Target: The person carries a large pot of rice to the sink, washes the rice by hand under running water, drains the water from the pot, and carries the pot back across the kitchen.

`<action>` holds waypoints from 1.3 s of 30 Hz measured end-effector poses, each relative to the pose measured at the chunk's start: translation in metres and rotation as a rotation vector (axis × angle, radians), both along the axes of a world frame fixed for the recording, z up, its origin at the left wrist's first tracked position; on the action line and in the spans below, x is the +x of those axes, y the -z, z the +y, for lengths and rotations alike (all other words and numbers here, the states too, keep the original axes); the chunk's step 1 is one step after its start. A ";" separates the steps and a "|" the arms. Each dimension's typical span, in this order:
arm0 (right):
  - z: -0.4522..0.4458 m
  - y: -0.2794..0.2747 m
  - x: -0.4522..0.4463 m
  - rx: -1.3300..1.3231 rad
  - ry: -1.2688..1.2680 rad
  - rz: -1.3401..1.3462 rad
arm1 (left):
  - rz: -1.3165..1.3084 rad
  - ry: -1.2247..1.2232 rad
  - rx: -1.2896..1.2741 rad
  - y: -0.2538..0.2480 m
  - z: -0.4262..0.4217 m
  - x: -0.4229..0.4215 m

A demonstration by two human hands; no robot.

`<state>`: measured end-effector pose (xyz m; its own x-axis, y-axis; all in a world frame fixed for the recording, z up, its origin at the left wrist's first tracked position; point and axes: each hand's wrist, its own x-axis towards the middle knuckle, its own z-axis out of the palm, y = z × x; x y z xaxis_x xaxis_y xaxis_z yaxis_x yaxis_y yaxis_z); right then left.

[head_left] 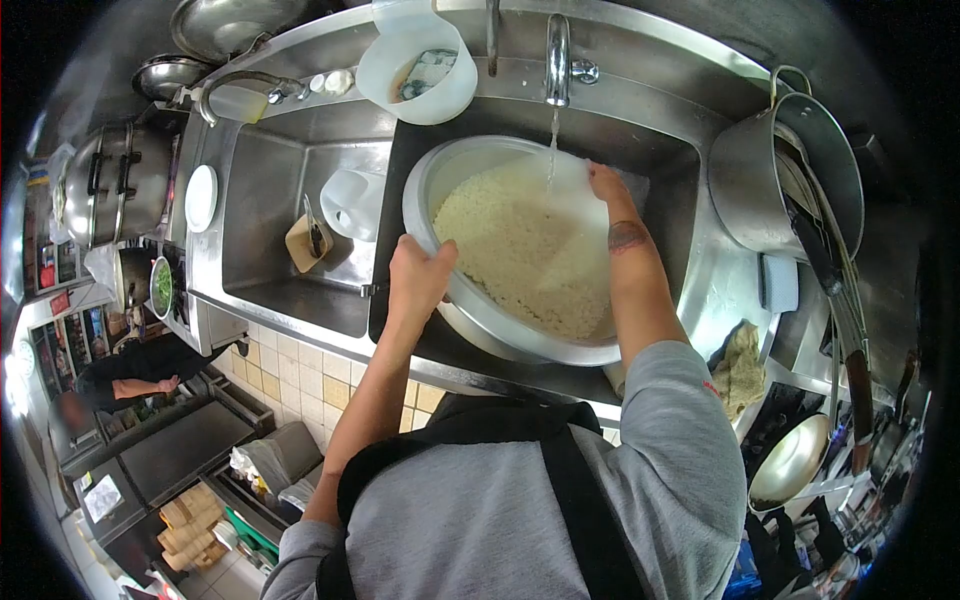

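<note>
A large pale bowl (420,215) stands in the right basin, tilted, with wet whitish grains (510,235) and cloudy water inside. From the faucet (557,70) above, a thin stream of water runs into it. My left hand (422,275) grips the bowl's left rim, thumb on top and fingers wrapped under the edge. At the upper right rim is my right hand (606,183), closed on the edge, its fingertips partly hidden.
The left basin (270,215) holds a white jug (352,204) and a tan block-like item (305,243). A translucent container (417,70) sits behind the divider. At right are a tall pot (740,190), a sponge (778,283) and a cloth (738,370). Another person (130,380) stands far left.
</note>
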<state>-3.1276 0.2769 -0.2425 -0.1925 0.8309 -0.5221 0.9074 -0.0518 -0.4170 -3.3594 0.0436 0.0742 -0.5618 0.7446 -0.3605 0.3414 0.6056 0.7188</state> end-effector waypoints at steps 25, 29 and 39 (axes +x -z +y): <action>0.004 0.001 0.000 0.074 -0.084 -0.013 | 0.030 -0.016 0.001 -0.001 0.001 0.002; -0.001 -0.024 0.004 0.090 -0.088 0.083 | 0.098 0.003 0.004 0.006 -0.018 -0.003; -0.017 -0.091 0.002 0.147 0.228 0.227 | 0.287 0.155 -0.226 0.044 -0.074 -0.036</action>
